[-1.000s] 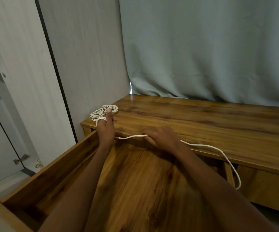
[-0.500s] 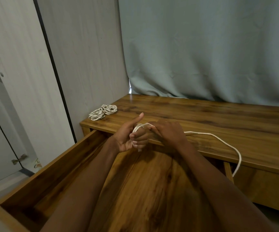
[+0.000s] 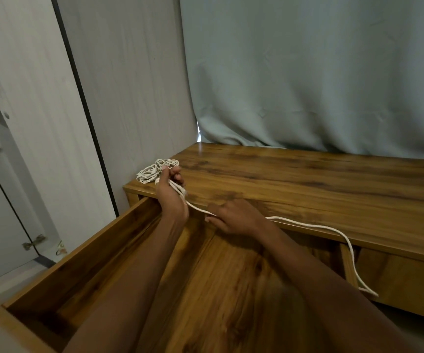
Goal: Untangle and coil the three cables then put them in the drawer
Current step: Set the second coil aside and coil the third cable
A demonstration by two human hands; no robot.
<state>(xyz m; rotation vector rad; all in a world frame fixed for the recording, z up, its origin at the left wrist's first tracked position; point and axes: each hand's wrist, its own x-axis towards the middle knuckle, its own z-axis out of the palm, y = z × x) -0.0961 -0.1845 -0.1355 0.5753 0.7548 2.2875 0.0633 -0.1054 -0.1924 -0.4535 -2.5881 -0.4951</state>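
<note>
My left hand (image 3: 171,196) is raised over the desk's front left corner and grips loops of a white cable (image 3: 307,225). The cable runs from it through the fingers of my right hand (image 3: 233,217), then trails right along the desk edge and hangs down past the front. Two coiled white cables (image 3: 152,171) lie on the desk's left corner, just behind my left hand. The open wooden drawer (image 3: 83,256) sits below my arms, and no cable shows in the part of it I can see.
The wooden desk top (image 3: 307,184) stretches to the right. A grey-green curtain (image 3: 307,72) hangs behind it. A pale wardrobe panel (image 3: 129,85) stands close on the left, and a cabinet door with hinges (image 3: 34,242) is further left.
My hands were together at the desk edge; now the left has moved up and left with its loops, and the right has slid right along the cable. The hanging tail is shorter.
</note>
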